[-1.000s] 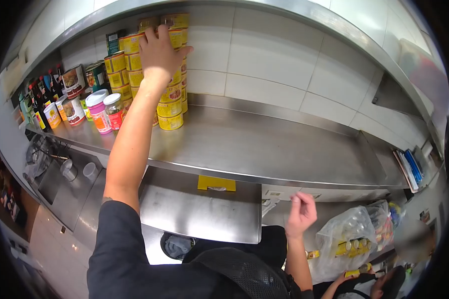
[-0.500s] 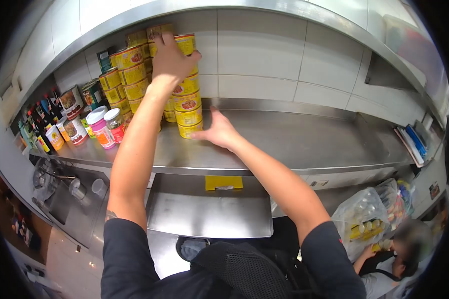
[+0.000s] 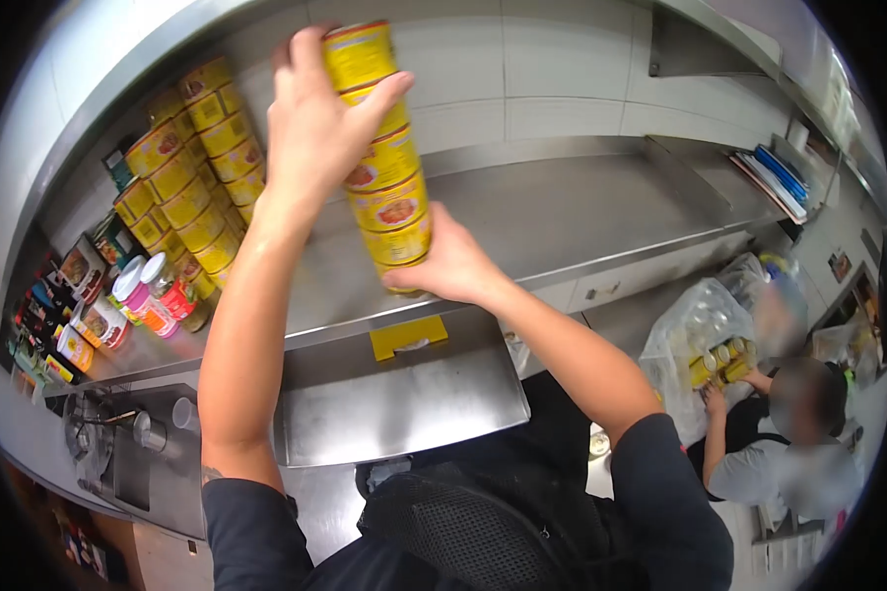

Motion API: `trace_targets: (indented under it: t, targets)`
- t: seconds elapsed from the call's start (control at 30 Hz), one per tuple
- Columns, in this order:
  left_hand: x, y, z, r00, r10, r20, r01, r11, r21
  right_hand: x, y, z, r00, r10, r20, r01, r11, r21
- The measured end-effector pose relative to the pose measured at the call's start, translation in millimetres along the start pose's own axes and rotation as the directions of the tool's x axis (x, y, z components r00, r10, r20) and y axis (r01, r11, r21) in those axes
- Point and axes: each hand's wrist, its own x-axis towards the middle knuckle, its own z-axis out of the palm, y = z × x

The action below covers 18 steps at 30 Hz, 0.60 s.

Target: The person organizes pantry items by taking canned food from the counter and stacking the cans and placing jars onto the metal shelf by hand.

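Observation:
A tall stack of yellow cans (image 3: 394,182) with red food pictures is between my two hands, leaning a little. My left hand (image 3: 315,123) wraps round its upper part, thumb across the front. At the bottom, my right hand (image 3: 453,258) grips the lowest can from the right, its fingers partly hidden. Whether the bottom can touches the steel shelf (image 3: 552,207) I cannot tell. Further left, more stacks of yellow cans (image 3: 199,197) stand close together against the tiled wall.
Jars and larger tins (image 3: 153,300) line the shelf's left end, beside bottles. Papers (image 3: 771,182) lean at the right end. Below are a steel tray (image 3: 404,404) and a sink (image 3: 148,473). At lower right, another person (image 3: 759,443) handles yellow cans at a plastic bag (image 3: 695,325).
Both hands have closed on the stack, and it has come away from the other stacks towards me. My view has turned right. The other person's hands are now at the bagged cans.

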Motion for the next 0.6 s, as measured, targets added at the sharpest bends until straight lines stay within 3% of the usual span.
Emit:
trace_targets:
  t: [0.07, 0.1, 0.13, 0.2, 0.27, 0.33, 0.37, 0.4, 0.47, 0.6]
  targets:
    - [2, 32, 18, 1.0, 0.022, -0.002, -0.022, 0.999, -0.044, -29, 14, -17, 0.976, -0.073, -0.206, 0.088, 0.994, 0.068]
    - [3, 48, 25, 0.998, 0.055, -0.008, -0.056, 0.996, -0.073, -40, 23, -22, 0.976, -0.062, -0.209, 0.075, 0.996, 0.056]
    - [5, 64, 29, 0.999, 0.047, -0.008, -0.047, 0.995, -0.09, -51, 35, -26, 0.926, -0.129, -0.355, 0.171, 0.981, 0.087]
    - [9, 96, 34, 0.989, 0.003, 0.15, 0.04, 0.957, -0.286, -74, 53, -24, 0.845, -0.18, -0.504, 0.258, 0.962, 0.09]
    - [8, 113, 44, 0.972, -0.001, 0.233, 0.095, 0.916, -0.391, -104, 69, -11, 0.539, -0.06, -0.84, 0.424, 0.881, 0.209]
    - [9, 122, 56, 0.982, 0.014, 0.186, 0.06, 0.921, -0.385, -130, 74, 7, 0.613, 0.353, -0.707, 0.466, 0.561, 0.684]
    - [10, 125, 59, 0.982, 0.014, 0.188, 0.063, 0.915, -0.398, -135, 64, 4, 0.723, 0.533, -0.439, 0.316, 0.31, 0.897]
    - [10, 128, 61, 0.985, 0.02, 0.173, 0.05, 0.919, -0.392, -131, 60, -4, 0.713, 0.543, -0.445, 0.321, 0.311, 0.894]
    - [7, 137, 61, 0.983, 0.043, 0.177, 0.03, 0.919, -0.393, -117, 56, -21, 0.877, 0.436, -0.201, 0.208, 0.031, 0.978]
    - [4, 144, 58, 0.986, 0.024, 0.166, 0.045, 0.915, -0.4, -115, 38, -30, 0.81, 0.575, -0.117, 0.213, -0.102, 0.972]
